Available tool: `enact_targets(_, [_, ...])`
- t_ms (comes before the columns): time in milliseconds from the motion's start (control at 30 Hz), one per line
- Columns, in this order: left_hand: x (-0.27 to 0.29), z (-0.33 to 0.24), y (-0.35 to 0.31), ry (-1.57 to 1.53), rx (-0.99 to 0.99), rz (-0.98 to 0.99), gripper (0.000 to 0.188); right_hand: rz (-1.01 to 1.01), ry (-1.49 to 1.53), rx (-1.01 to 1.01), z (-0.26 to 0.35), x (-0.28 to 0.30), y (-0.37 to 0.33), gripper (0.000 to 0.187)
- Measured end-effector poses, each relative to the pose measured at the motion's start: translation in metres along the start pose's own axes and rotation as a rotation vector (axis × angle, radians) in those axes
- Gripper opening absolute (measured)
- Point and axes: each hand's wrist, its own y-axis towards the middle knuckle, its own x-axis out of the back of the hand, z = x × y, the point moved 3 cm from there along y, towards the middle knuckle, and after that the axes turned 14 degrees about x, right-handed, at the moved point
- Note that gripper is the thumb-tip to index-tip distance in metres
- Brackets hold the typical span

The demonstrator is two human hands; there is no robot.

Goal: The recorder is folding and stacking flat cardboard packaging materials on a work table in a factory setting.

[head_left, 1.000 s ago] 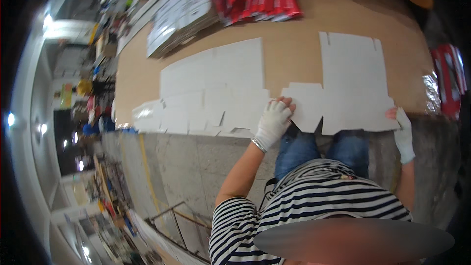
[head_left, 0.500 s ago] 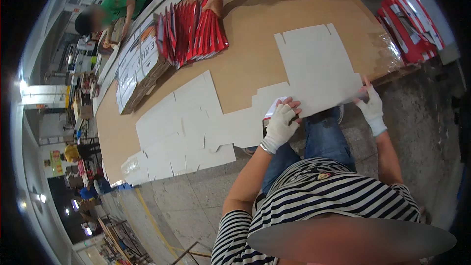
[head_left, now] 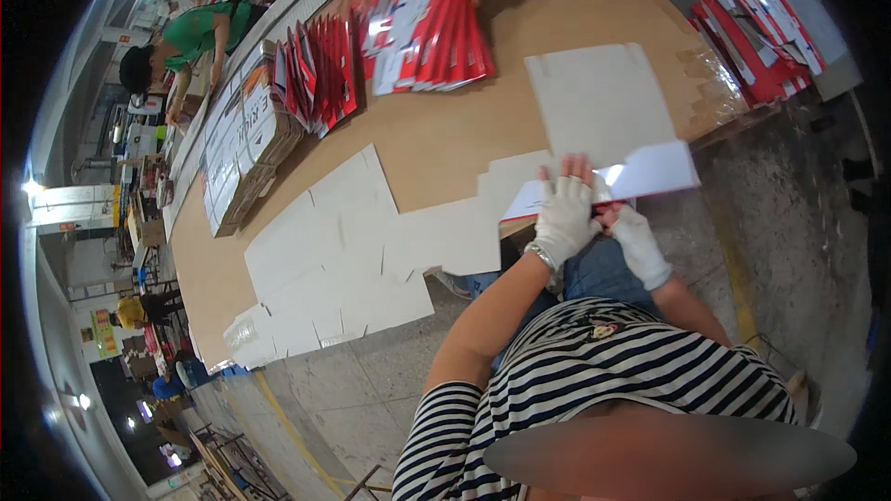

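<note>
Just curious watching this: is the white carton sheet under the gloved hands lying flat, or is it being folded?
Being folded. One white panel is lifted off the table with a red edge beneath, while the left hand presses on it and the right hand grips its near edge.

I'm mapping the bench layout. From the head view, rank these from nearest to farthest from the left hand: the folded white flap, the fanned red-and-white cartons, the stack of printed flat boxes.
1. Folded white flap: under and just right of the left hand.
2. Fanned red-and-white cartons: across the table, ahead and left.
3. Stack of printed flat boxes: far left along the table.
</note>
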Motion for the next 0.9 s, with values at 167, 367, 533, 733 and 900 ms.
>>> enact_targets(167, [-0.005,-0.014,-0.013,-0.051,-0.074,-0.052,0.094,-0.389,-0.331,0.171,0.008,0.016,0.018,0.021])
enact_targets(367, [-0.005,0.012,-0.03,-0.042,-0.055,-0.145,0.101,-0.021,-1.082,0.83,0.047,-0.011,0.039,0.034])
enact_targets(533, [0.011,0.039,-0.057,-0.01,0.127,0.417,0.105,0.393,-1.492,1.129,0.039,-0.029,0.065,0.05])
enact_targets(733, [0.009,0.159,-0.139,0.185,0.261,-0.104,0.065,0.453,-1.635,1.044,0.047,-0.009,0.084,0.053])
enact_targets(900, [0.039,0.179,-0.119,-0.416,0.113,-0.28,0.029,0.536,-1.633,0.995,0.045,0.006,0.093,0.053])
